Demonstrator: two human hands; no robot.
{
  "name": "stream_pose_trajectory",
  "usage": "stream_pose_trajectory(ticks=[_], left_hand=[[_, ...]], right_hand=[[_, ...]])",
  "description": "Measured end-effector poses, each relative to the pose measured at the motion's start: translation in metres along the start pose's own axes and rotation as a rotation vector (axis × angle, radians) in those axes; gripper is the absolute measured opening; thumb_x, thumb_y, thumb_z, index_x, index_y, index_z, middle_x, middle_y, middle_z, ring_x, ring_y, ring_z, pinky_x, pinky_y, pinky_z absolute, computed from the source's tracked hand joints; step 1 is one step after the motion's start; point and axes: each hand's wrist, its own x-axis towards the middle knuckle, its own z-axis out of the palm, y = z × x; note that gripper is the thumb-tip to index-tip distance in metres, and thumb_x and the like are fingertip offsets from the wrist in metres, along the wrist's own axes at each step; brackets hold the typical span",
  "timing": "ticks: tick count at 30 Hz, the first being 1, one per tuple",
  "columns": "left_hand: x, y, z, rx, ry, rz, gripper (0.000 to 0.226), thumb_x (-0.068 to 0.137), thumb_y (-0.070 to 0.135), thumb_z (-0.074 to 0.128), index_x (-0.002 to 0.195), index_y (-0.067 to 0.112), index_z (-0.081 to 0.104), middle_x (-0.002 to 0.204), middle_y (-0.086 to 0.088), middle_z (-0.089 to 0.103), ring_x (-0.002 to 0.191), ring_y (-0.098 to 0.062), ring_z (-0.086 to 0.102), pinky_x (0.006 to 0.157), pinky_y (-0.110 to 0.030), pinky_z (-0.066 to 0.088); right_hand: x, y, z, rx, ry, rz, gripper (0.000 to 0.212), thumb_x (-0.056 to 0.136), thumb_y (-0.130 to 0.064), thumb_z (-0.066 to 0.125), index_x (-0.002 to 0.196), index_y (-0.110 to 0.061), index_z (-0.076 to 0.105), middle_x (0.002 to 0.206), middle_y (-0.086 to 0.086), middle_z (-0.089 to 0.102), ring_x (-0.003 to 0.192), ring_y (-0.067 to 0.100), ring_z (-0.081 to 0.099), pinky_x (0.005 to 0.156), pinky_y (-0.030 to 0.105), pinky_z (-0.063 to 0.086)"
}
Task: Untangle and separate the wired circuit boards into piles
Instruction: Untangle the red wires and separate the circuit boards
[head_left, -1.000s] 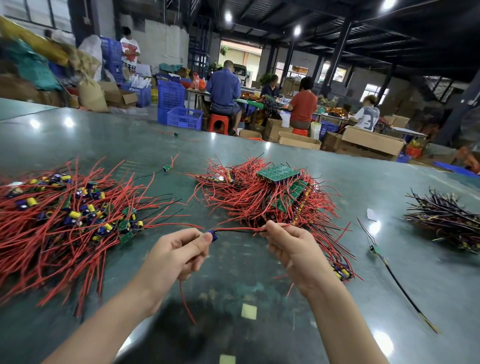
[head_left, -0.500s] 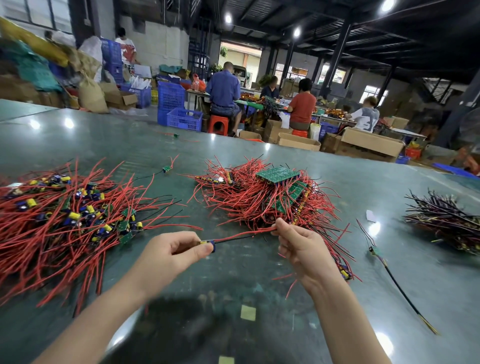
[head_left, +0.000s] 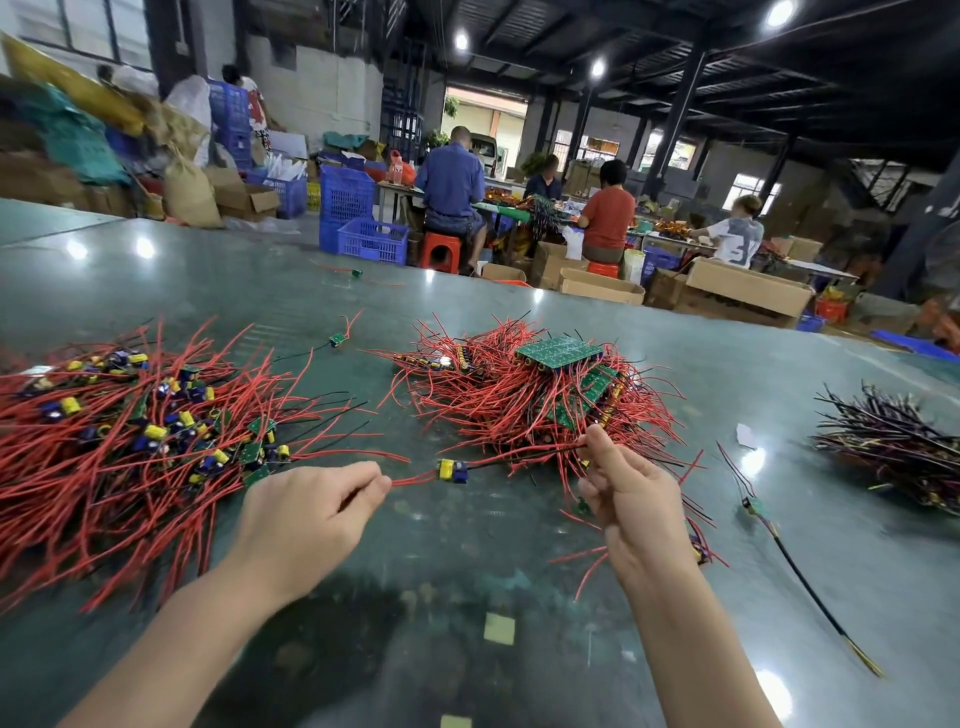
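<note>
Board (head_left: 453, 470): small, light, capacitor-topped, hanging over the bench (head_left: 467, 571) between the hands. Left hand (head_left: 306, 514) pinches its red lead; right hand (head_left: 631, 491) pinches the far wires by the tangle (head_left: 524, 400). Leads limp, likely to snag; best held near the solder joints. Sorted pile (head_left: 119, 431) left

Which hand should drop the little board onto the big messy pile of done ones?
Probably the left hand. It pinches the red wire of the small circuit board and sits right beside the separated pile, while the right hand is by the tangled pile.
</note>
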Motion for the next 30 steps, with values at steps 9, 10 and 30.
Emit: stream_pose_trajectory(ticks=[9, 10, 30], left_hand=[[0.007, -0.017, -0.001, 0.072, 0.122, -0.122, 0.026, 0.093, 0.036, 0.051, 0.077, 0.018, 0.061, 0.053, -0.006, 0.058, 0.064, -0.036, 0.062, 0.051, -0.03, 0.032], [0.008, -0.022, -0.003, 0.102, 0.18, -0.153, 0.027, 0.093, 0.034, 0.052, 0.075, 0.016, 0.06, 0.054, -0.011, 0.06, 0.059, -0.037, 0.061, 0.05, -0.03, 0.032], [0.007, -0.02, 0.006, 0.291, 0.257, -0.068, 0.021, 0.072, 0.008, 0.067, 0.093, 0.008, 0.07, 0.087, -0.011, 0.066, 0.077, -0.035, 0.06, 0.062, -0.041, 0.051]], right_hand=[[-0.009, -0.003, 0.007, 0.027, -0.019, -0.117, 0.016, 0.085, -0.025, 0.064, 0.098, -0.017, 0.066, 0.054, -0.009, 0.055, 0.047, 0.004, 0.049, 0.049, 0.013, 0.045], [-0.007, -0.005, 0.005, 0.029, 0.007, -0.147, 0.016, 0.088, -0.025, 0.062, 0.103, -0.02, 0.062, 0.06, -0.009, 0.059, 0.05, 0.004, 0.052, 0.05, 0.014, 0.047], [0.013, -0.011, -0.045, -1.872, -0.219, -0.134, 0.059, 0.081, -0.007, 0.048, 0.122, -0.049, 0.052, 0.122, -0.012, 0.06, 0.12, 0.019, 0.046, 0.092, 0.032, 0.044]])
